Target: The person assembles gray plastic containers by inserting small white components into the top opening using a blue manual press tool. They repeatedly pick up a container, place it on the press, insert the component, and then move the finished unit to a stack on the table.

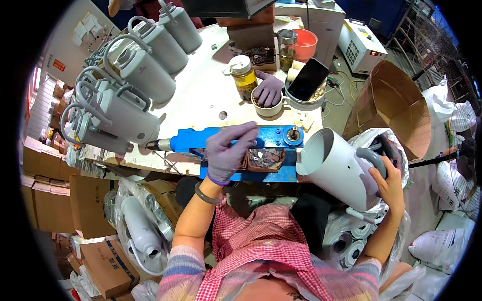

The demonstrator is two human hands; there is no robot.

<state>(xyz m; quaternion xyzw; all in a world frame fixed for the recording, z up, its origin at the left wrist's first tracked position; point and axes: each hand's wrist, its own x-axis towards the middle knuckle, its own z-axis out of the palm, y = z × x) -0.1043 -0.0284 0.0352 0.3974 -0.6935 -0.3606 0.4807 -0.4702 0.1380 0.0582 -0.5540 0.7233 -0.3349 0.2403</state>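
My left hand [228,153], in a thin grey-purple glove, hovers over the blue metal fixture [191,140] at the table's front edge. Its fingers are drawn together; whatever they may pinch is too small to make out. Beside it, a small tray [266,159] of loose metal pieces rests on the fixture. A metal post [294,133] stands at the fixture's right end. My bare right hand [389,183] grips the dark grey handle of a light grey vacuum jug body [341,168]. The jug is tilted, its wide open end facing left, near the fixture's right end.
Several grey jugs [145,75] with handles line the table's left side. Behind the fixture are a cup [268,105] with a glove [269,89] on it, jars [242,75], a phone [309,79] and a red bowl [305,44]. Bagged jug parts [351,246] and cartons [108,266] flank me.
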